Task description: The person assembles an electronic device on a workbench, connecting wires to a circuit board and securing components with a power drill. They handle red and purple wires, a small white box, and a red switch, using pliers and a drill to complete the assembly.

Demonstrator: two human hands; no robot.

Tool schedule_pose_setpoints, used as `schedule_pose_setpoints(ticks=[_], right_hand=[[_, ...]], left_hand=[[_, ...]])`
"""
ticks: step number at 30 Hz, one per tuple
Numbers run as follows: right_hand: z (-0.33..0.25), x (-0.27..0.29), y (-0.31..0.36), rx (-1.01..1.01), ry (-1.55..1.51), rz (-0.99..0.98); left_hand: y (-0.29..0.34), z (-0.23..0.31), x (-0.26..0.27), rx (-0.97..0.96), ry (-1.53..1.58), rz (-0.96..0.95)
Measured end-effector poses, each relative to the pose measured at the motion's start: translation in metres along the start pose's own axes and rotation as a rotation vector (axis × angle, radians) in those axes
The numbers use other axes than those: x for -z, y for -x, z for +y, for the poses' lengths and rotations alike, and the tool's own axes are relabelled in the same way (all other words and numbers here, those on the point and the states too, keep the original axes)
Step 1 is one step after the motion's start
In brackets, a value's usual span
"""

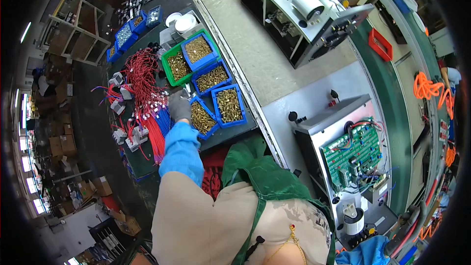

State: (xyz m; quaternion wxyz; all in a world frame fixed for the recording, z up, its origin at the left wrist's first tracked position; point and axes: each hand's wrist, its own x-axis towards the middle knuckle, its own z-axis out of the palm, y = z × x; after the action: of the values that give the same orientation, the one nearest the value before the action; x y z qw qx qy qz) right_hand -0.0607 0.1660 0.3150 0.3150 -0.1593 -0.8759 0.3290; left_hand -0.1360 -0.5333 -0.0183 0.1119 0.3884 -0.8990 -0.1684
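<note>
My left hand [180,106], in a grey glove below a blue sleeve, is over the dark bench between wire bundles and blue bins. Its fingers look bent together; a small pale piece [188,88] shows at their tips, too small to name. Close by on the right are a blue bin of brass-coloured fittings [201,118], a second such bin [228,105] and a third [212,78]. Left of the hand lie red and blue wires [159,127] and a heap of twisted red wires [142,78]. My right hand is out of view; a blue sleeve [365,252] shows at lower right.
A green bin [176,67] and a blue bin of small brass parts [198,49] stand farther back, near white tubs [185,23]. Grey connectors [137,138] lie at left. At right is an open metal unit with a green circuit board [351,154]. A red tray [380,44] lies beyond.
</note>
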Motion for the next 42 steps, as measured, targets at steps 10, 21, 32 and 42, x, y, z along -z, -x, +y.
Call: schedule_pose_setpoints(ticks=[10,21,32,42], right_hand=[[-0.018,-0.019,-0.017,-0.127,0.122,-0.036],[-0.084,-0.071,0.009,0.416,0.175,-0.111],[0.017,0.021,0.032,0.008,0.061,0.002],[-0.027,-0.003,0.090,0.110,-0.119,-0.141]], left_hand=[[-0.056,-0.027,0.027,-0.204,-0.555,-0.226],[-0.027,-0.065,0.028,-0.184,-0.441,-0.565],[-0.032,-0.030,0.056,0.093,0.673,-0.366],[0.211,0.342,0.094,-0.997,0.885,-1.547]])
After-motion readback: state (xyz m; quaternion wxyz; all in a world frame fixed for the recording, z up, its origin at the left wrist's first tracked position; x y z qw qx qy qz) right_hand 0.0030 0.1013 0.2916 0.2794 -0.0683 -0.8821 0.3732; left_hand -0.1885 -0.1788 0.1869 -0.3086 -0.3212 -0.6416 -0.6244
